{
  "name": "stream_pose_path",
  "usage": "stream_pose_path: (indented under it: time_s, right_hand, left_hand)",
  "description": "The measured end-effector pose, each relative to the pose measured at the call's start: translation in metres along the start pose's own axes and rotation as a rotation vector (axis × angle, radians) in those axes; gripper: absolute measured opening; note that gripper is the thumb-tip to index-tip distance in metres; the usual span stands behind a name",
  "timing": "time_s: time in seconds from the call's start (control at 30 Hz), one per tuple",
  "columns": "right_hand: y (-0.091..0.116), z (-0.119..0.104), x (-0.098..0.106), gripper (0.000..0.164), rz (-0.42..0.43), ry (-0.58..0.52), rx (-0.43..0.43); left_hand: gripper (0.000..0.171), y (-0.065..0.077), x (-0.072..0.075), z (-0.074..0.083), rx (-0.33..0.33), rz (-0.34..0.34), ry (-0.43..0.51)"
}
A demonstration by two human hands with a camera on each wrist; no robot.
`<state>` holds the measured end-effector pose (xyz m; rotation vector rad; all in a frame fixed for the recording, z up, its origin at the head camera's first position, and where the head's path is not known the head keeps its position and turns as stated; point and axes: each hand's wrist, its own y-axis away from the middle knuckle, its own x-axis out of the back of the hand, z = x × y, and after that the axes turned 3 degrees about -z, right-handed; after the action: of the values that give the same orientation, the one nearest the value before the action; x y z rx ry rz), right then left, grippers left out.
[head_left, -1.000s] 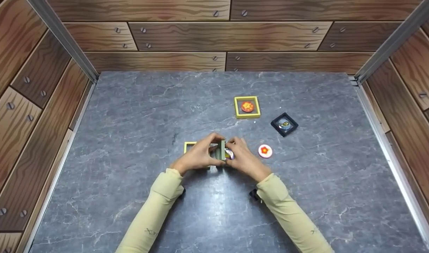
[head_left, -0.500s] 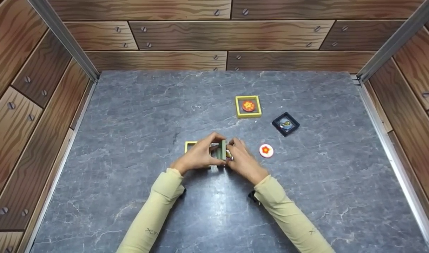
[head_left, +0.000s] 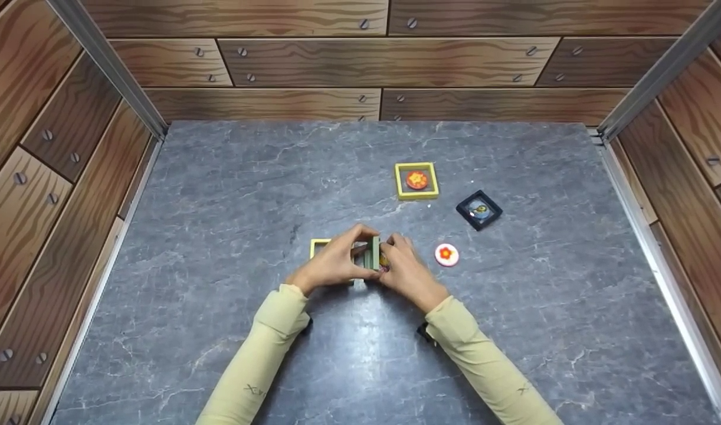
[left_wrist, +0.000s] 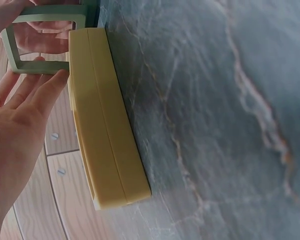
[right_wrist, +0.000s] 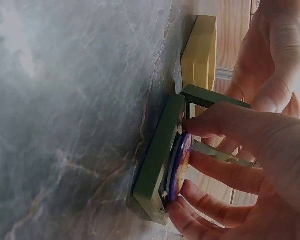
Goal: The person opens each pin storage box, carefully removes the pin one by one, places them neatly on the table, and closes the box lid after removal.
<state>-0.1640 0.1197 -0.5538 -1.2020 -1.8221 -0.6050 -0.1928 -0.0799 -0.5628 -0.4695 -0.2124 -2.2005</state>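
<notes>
A green display frame (head_left: pixel 375 255) stands unfolded on the table, one half raised and the other lying flat. My left hand (head_left: pixel 336 260) grips the raised half between thumb and fingers. Over the flat half, my right hand (head_left: pixel 415 274) holds a round badge (right_wrist: pixel 181 167) with a purple edge by its rim. In the right wrist view the badge is tilted inside the flat half, close to its film. Its face is mostly hidden by my fingers in the head view. Beside the left hand lies a yellow frame (left_wrist: pixel 107 130), partly covered by that hand in the head view.
Farther back sits another yellow frame (head_left: pixel 416 196) with an orange-red flower disc in it. A black frame (head_left: pixel 464 209) holding a small round piece lies to its right. A white badge with a red flower (head_left: pixel 446 255) rests right of my right hand.
My right hand has shifted slightly left, and the badge has turned in its fingers, so less of it shows. The left hand and the green frame stay in place.
</notes>
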Motion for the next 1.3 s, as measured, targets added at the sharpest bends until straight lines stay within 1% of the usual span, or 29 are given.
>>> stream_pose_path:
  time_s: [0.1, 0.17, 0.33, 0.47, 0.6, 0.7, 0.83, 1.2, 1.3]
  right_hand:
    - [0.0, 0.001, 0.002, 0.028, 0.005, -0.017, -0.013]
    - [0.0, 0.002, 0.005, 0.029, 0.005, -0.043, -0.031]
    - [0.001, 0.005, 0.017, 0.038, 0.002, -0.102, -0.091]
    - [0.003, 0.011, 0.026, 0.039, 0.01, -0.09, -0.123]
    - [0.007, 0.018, 0.031, 0.039, 0.037, -0.079, -0.121]
    - [0.011, 0.024, 0.032, 0.038, 0.076, -0.073, -0.114]
    - [0.018, 0.033, 0.035, 0.039, 0.101, -0.077, -0.131]
    - [0.038, 0.058, 0.05, 0.042, 0.103, -0.081, -0.229]
    - [0.043, 0.064, 0.051, 0.04, 0.116, -0.084, -0.241]
  left_hand:
    - [0.078, 0.0, -0.001, 0.0, -0.002, -0.001, 0.025]
    - [0.078, 0.0, -0.001, 0.0, -0.001, -0.006, 0.043]
    - [0.079, 0.0, -0.001, 0.0, 0.007, -0.017, 0.064]
    - [0.079, 0.0, -0.001, 0.001, 0.019, -0.012, 0.054]
    - [0.078, 0.0, -0.001, 0.002, 0.023, -0.006, 0.051]
    - [0.078, 0.0, -0.001, 0.002, 0.019, -0.009, 0.065]
    - [0.077, -0.001, -0.002, 0.002, 0.021, -0.008, 0.062]
    - [0.076, -0.002, -0.002, 0.001, 0.026, -0.018, 0.092]
    - [0.075, -0.001, -0.002, 0.001, 0.027, -0.018, 0.089]
